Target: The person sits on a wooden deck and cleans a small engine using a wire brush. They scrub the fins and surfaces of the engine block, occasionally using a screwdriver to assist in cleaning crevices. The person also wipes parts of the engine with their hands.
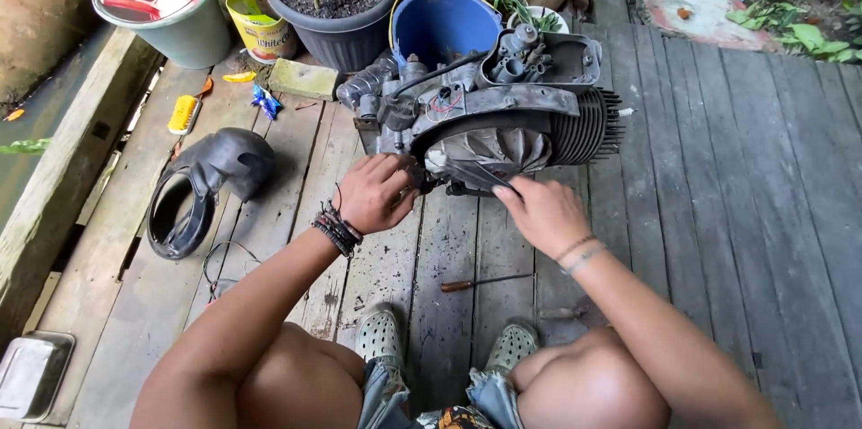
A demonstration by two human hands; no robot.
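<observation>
A greasy grey engine (503, 115) with cooling fins lies on the wooden plank floor (745, 169) in front of me. My left hand (375, 192) is curled against the engine's lower left side, its fingers closed around a small part there that I cannot make out. My right hand (541, 212) rests at the engine's lower front edge, pinching a thin dark tool (480, 176) that points left under the fan housing. A screwdriver (485, 283) lies on the planks between my knees and the engine.
A black plastic engine cover (211, 182) lies to the left. Behind the engine stand a blue bucket (444, 25), a dark plant pot (337, 7), a yellow tin (259, 23) and a grey-green bucket (166, 3). A metal tray (31, 375) sits bottom left.
</observation>
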